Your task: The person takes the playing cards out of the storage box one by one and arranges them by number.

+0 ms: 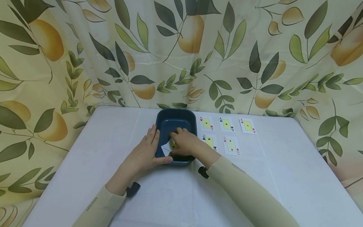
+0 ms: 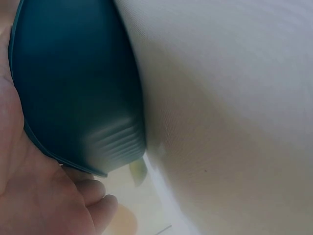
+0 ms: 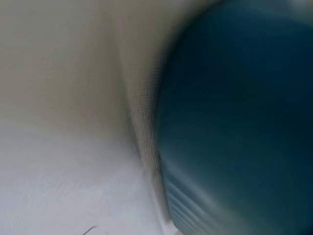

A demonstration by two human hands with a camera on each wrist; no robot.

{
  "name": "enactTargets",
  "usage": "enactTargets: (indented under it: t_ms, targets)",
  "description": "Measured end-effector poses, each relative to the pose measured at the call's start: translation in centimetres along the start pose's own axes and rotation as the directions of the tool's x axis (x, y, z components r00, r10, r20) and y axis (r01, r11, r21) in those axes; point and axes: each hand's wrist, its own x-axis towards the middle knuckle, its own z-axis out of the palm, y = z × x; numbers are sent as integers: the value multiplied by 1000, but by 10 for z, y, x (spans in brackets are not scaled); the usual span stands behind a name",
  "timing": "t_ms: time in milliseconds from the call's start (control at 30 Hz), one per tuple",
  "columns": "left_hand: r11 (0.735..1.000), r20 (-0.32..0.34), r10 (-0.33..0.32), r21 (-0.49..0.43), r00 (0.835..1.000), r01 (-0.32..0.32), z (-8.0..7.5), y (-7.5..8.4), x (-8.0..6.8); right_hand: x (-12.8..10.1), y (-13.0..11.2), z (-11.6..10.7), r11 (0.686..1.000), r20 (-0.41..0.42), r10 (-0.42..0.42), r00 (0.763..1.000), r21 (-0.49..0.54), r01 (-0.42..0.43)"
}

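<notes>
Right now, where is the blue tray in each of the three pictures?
Head view: the blue tray sits mid-table, left of the cards, with both hands at it.
Left wrist view: it fills the upper left, seen from outside, with the left hand against its edge.
Right wrist view: it fills the right side, blurred.
Shared landmark: the white tablecloth beside the tray in every view.

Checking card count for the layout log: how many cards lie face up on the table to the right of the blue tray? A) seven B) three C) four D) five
D: the head view shows three aces in the back row and two twos in front, right of the blue tray.
</notes>
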Motion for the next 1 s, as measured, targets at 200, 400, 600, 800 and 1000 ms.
enactTargets:
  t_ms: [200,400,600,800,1000]
  targets:
    - [1000,4,-3,-4,1000,3,1,-1,0,10,1,3,999,33,50,998,-14,-50]
    - [1000,-6,0,1,1000,0,0,0,0,16,2,2,993,38,93,995,72,-95]
    - [1000,-11,4,12,1000,-4,-1,0,0,24,4,1,978,91,146,985,139,-157]
    - [1000,-13,6,15,1000,-6,-1,0,0,30,6,0,970,134,172,976,147,-192]
    - [1000,-13,10,10,1000,-10,0,1,0,27,7,0,979,103,135,986,137,-148]
